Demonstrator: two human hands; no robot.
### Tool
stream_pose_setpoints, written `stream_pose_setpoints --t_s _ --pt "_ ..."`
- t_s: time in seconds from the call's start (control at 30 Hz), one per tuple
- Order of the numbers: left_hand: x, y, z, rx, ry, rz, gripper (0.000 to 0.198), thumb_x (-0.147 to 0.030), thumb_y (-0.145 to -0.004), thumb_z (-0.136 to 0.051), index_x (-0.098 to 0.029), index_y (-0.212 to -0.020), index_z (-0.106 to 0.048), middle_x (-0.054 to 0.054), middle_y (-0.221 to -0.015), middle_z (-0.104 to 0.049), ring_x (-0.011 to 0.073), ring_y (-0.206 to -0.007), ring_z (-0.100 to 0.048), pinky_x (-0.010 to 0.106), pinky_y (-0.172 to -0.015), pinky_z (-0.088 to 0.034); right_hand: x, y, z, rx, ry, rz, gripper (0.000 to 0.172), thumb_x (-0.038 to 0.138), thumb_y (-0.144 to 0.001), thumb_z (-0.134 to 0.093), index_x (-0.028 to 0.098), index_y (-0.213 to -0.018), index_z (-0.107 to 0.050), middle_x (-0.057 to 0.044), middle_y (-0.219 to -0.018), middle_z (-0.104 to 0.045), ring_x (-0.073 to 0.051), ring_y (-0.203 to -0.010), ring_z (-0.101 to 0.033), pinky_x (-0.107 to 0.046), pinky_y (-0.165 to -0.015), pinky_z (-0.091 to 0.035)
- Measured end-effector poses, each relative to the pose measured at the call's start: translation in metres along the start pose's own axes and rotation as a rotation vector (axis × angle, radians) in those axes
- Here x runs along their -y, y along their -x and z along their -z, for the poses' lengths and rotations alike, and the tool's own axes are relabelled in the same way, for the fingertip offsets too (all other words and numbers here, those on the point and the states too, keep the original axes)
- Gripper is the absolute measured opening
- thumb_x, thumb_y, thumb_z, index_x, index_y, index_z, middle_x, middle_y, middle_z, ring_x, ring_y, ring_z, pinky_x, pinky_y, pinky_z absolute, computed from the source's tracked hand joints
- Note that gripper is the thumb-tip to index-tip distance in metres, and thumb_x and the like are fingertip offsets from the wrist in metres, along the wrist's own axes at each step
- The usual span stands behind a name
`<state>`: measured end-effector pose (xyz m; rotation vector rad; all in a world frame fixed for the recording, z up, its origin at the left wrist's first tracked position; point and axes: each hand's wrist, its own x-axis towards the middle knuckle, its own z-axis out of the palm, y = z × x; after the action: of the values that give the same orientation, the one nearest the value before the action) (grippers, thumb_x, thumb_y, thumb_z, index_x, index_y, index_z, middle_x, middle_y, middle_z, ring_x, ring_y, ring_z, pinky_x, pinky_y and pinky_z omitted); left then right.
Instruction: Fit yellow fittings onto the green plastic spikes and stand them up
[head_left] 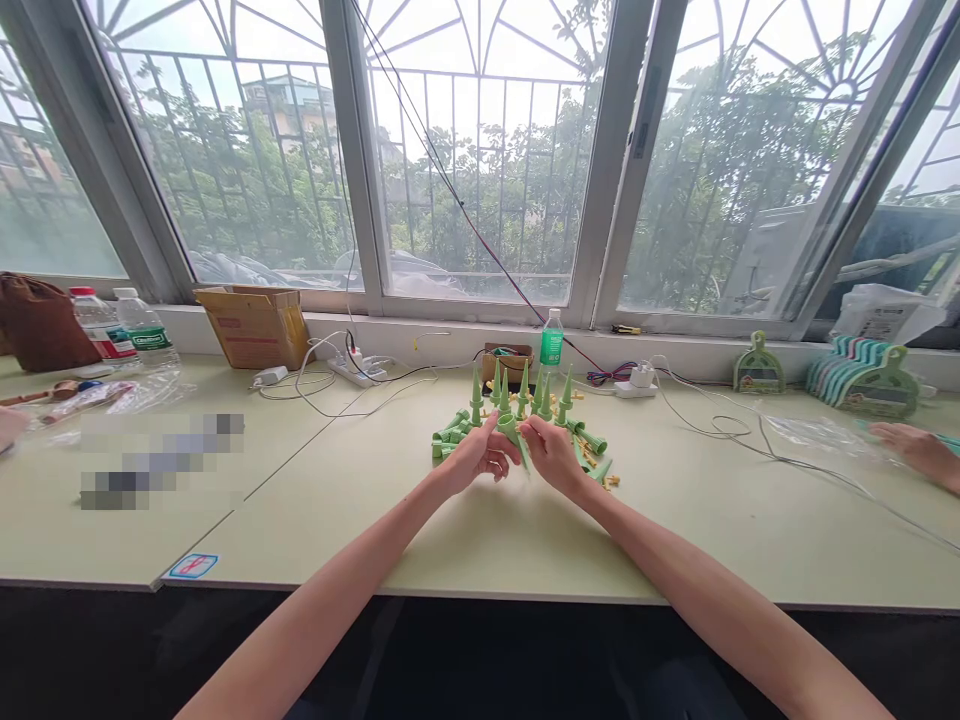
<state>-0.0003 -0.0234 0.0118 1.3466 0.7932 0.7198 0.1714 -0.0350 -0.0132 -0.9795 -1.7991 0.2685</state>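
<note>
A green plastic spike (508, 428) with a wide round top is between my hands, its pointed end slanting down and to the right. My left hand (480, 452) grips it from the left, thumb at the top and fingers curled below. From the other side my right hand (553, 452) closes its fingertips on the same spike; its fingers partly hide what they touch. Behind my hands, several similar green spikes (476, 398) stand points up. More green pieces (450, 436) lie to the left, and small yellow parts (611, 481) are scattered among green pieces on the right.
An open carton (508, 366) and a green-labelled bottle (552, 342) stand behind the spikes. Cables and a power strip (358, 372) run along the windowsill side. At right, another person's hand (919, 452) is near a row of small dustpans (862, 378). A cardboard box (255, 328) stands back left.
</note>
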Motion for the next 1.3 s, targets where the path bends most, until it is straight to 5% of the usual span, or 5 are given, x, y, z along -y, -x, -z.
stream_pose_setpoints --t_s 0.6,0.9,1.3 --pt "0.0 -0.001 0.001 0.007 0.108 -0.031 0.06 -0.065 -0.082 -0.047 -0.009 -0.076 -0.066 0.013 -0.078 -0.066 0.0125 -0.053 -0.054 0.026 -0.048 -0.043 0.001 0.0 0.002 0.032 -0.052 -0.036 0.039 0.047 -0.096 -0.032 0.019 -0.07 -0.042 0.004 -0.058 -0.044 -0.009 -0.053 -0.036 -0.022 -0.053 -0.029" --pt "-0.002 0.003 -0.005 0.01 0.037 -0.125 0.048 -0.058 -0.083 -0.052 -0.012 -0.097 -0.059 0.01 -0.084 -0.064 0.0121 -0.052 -0.056 0.025 -0.045 -0.043 0.0 0.001 0.001 0.045 -0.126 -0.127 0.038 0.049 -0.095 -0.033 0.021 -0.071 -0.04 0.005 -0.055 -0.043 -0.009 -0.048 -0.036 -0.022 -0.049 -0.031" --pt "-0.008 0.008 -0.01 -0.013 -0.16 -0.137 0.041 -0.057 -0.083 -0.053 -0.018 -0.089 -0.043 0.006 -0.088 -0.062 0.0109 -0.052 -0.06 0.02 -0.042 -0.041 -0.003 0.001 -0.001 0.03 -0.128 -0.15 0.037 0.048 -0.095 -0.033 0.021 -0.07 -0.039 0.004 -0.054 -0.044 -0.01 -0.048 -0.038 -0.023 -0.049 -0.031"
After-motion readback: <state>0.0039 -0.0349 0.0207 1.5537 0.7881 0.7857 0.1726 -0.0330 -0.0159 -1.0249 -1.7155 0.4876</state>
